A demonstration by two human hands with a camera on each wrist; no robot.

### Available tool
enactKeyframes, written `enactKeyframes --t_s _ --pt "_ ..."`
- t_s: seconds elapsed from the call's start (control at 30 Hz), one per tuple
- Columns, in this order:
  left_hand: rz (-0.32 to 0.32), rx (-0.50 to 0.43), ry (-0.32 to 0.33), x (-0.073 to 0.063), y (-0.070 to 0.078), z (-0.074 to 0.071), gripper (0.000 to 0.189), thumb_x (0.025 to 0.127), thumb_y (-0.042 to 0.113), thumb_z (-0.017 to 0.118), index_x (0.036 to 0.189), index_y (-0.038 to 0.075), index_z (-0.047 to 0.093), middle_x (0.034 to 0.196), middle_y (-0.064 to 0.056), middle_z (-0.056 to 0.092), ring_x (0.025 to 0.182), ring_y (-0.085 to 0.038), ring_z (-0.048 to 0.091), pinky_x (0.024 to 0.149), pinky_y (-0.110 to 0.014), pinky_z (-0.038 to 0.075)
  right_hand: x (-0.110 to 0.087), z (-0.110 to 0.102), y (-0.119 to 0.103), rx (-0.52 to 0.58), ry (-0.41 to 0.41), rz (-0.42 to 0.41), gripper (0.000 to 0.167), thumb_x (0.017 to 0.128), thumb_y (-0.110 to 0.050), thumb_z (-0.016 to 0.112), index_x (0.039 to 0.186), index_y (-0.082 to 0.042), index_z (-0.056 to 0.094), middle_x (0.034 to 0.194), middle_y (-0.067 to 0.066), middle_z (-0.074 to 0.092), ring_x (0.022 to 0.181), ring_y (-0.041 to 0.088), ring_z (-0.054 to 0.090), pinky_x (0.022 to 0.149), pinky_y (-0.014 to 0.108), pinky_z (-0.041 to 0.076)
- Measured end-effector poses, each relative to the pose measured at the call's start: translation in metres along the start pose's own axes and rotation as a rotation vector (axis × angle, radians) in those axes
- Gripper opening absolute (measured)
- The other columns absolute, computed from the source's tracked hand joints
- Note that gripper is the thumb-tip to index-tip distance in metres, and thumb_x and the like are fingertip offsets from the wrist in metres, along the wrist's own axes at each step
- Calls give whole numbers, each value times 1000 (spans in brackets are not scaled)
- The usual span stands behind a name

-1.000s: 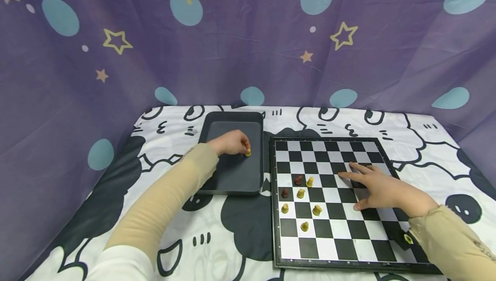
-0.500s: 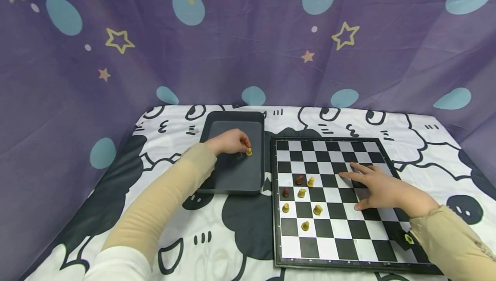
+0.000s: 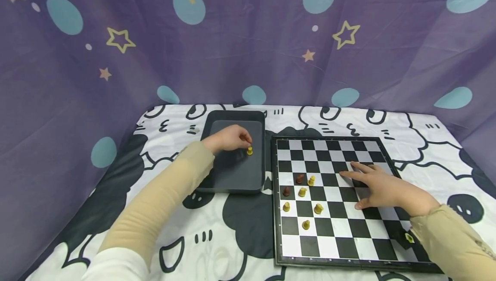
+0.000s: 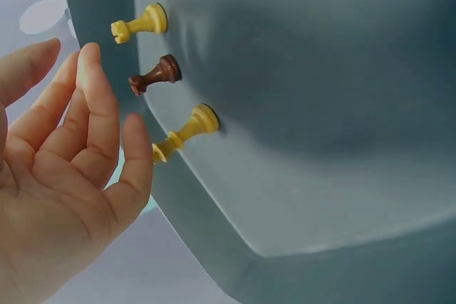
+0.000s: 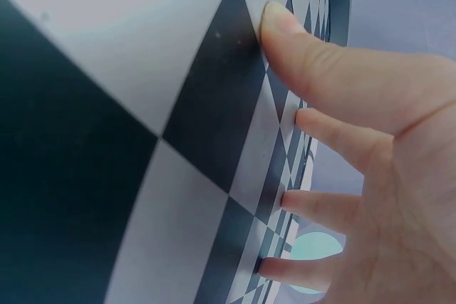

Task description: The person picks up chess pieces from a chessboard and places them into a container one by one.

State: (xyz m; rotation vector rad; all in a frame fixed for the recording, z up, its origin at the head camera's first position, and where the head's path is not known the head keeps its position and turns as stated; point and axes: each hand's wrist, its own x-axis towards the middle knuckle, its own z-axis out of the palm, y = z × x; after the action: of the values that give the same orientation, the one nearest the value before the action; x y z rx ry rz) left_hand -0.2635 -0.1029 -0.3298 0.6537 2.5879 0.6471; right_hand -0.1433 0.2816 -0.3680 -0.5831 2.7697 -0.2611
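Note:
My left hand (image 3: 231, 138) is over the dark grey tray (image 3: 232, 182), fingers loosely bent and thumb apart. Just below its fingertips in the head view stands a small yellow chess piece (image 3: 249, 151). In the left wrist view a yellow rook (image 4: 140, 23), a brown chess piece (image 4: 157, 75) and a taller yellow chess piece (image 4: 189, 132) stand in the tray, outside the hand's grasp. My right hand (image 3: 381, 188) is spread on the right part of the chessboard (image 3: 341, 229); its fingertips (image 5: 274, 16) touch the squares and nothing is held.
On the board's left side stand several yellow pieces (image 3: 318, 208) and two brown ones (image 3: 300, 179). The tray's right wall stands close to the board's left edge. A patterned cloth (image 3: 186, 238) covers the table; a purple curtain (image 3: 232, 57) hangs behind.
My left hand has let go of the small yellow chess piece and lifted slightly, leaving it upright in the tray. The right hand has stayed in place on the board.

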Motion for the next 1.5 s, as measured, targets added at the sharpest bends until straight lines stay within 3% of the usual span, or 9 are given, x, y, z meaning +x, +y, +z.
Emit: enactKeyframes --t_s 0.37,0.7,1.0,1.13,1.37,1.5 --pt "32 -33 9 -4 7 2 24 93 15 59 112 1 66 104 -11 69 97 -22 63 85 -35 50 -1 -1 -1 13 0 -1 87 59 -43 84 136 -17 51 145 33 30 121 68 27 92 75 28" --pt "63 -58 -14 -5 22 8 24 94 15 59 113 2 66 104 -10 68 93 -23 65 84 -34 50 -1 -2 -1 2 2 2 87 59 -41 84 136 -18 51 144 33 30 121 68 28 91 75 28" --pt "128 -57 3 -8 34 12 25 94 15 59 114 1 65 106 -10 67 90 -18 62 78 -31 51 -1 -2 -2 8 5 6 86 59 -40 84 136 -17 51 144 34 30 121 68 27 91 75 28" --pt "177 -4 33 -10 37 16 24 93 14 60 113 2 65 101 -9 66 87 -17 61 74 -28 51 -1 -1 -3 10 8 7 86 59 -40 84 135 -17 52 144 34 30 121 68 27 91 75 28" --pt "237 171 74 -15 44 23 28 91 18 63 116 5 64 108 -10 62 96 -19 59 85 -32 48 -2 -1 -2 9 13 5 85 59 -38 85 135 -17 52 144 33 31 120 68 28 90 75 29" --pt "287 259 90 -19 49 26 30 89 20 66 116 7 64 106 -10 60 94 -20 57 84 -33 47 -2 -1 -2 7 12 6 85 59 -38 85 135 -17 52 143 33 31 120 68 28 90 75 29"
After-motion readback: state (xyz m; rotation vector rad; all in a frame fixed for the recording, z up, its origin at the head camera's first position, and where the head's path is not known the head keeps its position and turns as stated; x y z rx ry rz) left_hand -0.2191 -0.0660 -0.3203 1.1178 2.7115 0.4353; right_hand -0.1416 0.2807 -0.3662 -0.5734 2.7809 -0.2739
